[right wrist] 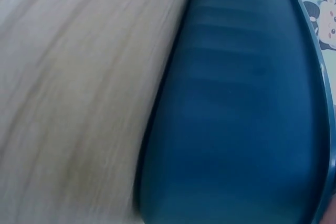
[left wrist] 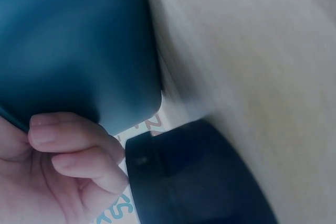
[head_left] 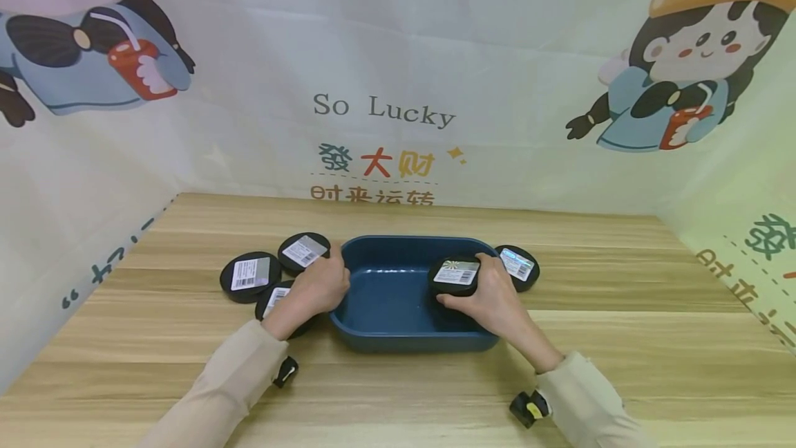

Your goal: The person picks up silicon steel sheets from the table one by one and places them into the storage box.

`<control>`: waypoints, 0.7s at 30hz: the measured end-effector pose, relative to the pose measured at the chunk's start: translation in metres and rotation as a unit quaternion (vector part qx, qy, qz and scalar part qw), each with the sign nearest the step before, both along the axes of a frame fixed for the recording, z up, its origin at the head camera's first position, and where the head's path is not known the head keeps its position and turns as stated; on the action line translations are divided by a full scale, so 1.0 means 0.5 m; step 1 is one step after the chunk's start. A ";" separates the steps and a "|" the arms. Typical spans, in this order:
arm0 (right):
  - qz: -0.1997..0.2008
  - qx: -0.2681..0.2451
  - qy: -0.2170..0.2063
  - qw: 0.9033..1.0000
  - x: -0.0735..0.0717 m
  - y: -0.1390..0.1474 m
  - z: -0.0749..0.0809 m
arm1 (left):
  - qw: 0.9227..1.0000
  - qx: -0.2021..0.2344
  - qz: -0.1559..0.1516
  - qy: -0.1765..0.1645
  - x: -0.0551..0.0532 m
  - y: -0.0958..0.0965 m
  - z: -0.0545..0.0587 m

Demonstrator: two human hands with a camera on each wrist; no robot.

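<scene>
A dark blue oblong basin [head_left: 415, 343] sits on the wooden table. At its left rim is my left hand [head_left: 318, 289]; in the left wrist view its curled fingers [left wrist: 79, 135] lie against the basin's outer wall, while the thumb is hidden. My right hand [head_left: 497, 303] grips a round black tub [head_left: 456, 283] with a white label facing up, over the right end of the basin. Only a sliver of that hand shows in the right wrist view, beside the basin wall [right wrist: 236, 108]. The visible basin floor is bare.
Left of the basin lie three more labelled black tubs, one farther back [head_left: 304, 252], one outermost [head_left: 249, 276] and one partly under my left wrist [head_left: 273, 301]. Another black tub [head_left: 519, 268] lies just right of the basin. A printed cloth [head_left: 385, 54] hangs behind the table.
</scene>
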State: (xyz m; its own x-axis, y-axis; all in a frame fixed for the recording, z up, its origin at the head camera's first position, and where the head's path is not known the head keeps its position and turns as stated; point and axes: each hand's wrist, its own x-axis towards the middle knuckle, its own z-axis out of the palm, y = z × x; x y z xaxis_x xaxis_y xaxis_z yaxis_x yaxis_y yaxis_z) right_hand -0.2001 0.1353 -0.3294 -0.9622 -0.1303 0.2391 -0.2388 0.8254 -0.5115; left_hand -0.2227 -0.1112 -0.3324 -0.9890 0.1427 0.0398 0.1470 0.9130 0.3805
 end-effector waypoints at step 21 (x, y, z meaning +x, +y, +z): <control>-0.019 0.040 -0.057 0.997 -0.010 -0.005 0.005 | 1.000 -0.001 -0.001 -0.009 0.000 -0.001 0.003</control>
